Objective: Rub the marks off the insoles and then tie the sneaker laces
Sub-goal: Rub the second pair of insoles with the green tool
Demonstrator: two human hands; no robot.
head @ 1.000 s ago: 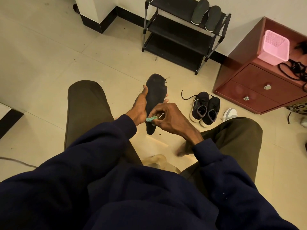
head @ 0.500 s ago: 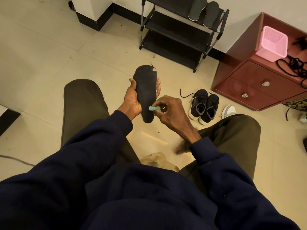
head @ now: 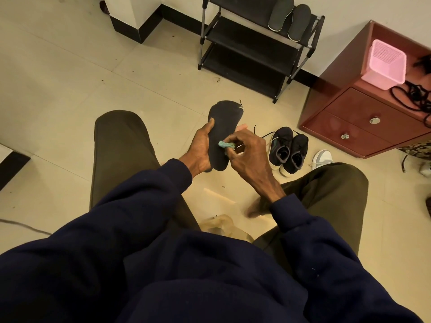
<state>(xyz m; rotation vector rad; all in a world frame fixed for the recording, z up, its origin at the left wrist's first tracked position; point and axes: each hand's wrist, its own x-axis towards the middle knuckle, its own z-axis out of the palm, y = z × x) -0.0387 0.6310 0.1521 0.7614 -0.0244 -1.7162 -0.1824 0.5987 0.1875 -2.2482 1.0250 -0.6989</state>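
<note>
My left hand [head: 200,148] grips a black insole [head: 222,131] from its left edge, thumb on top, holding it up between my knees. My right hand [head: 248,157] pinches a small teal eraser [head: 225,145] and presses it on the insole's lower half. A pair of black sneakers [head: 288,150] with loose laces stands on the floor just right of my hands. Two grey insoles [head: 290,18] lie on the top shelf of the black shoe rack [head: 245,43].
A red-brown drawer cabinet [head: 363,120] stands at the right with a pink basket [head: 384,64] and black cords [head: 415,94] on it. A white shoe [head: 323,157] lies beside the sneakers. A clear plastic bag [head: 221,226] lies between my legs.
The insole and both hands dipped and shifted slightly in view. My right hand slid the eraser along the insole's lower part, from the right edge toward the middle.
</note>
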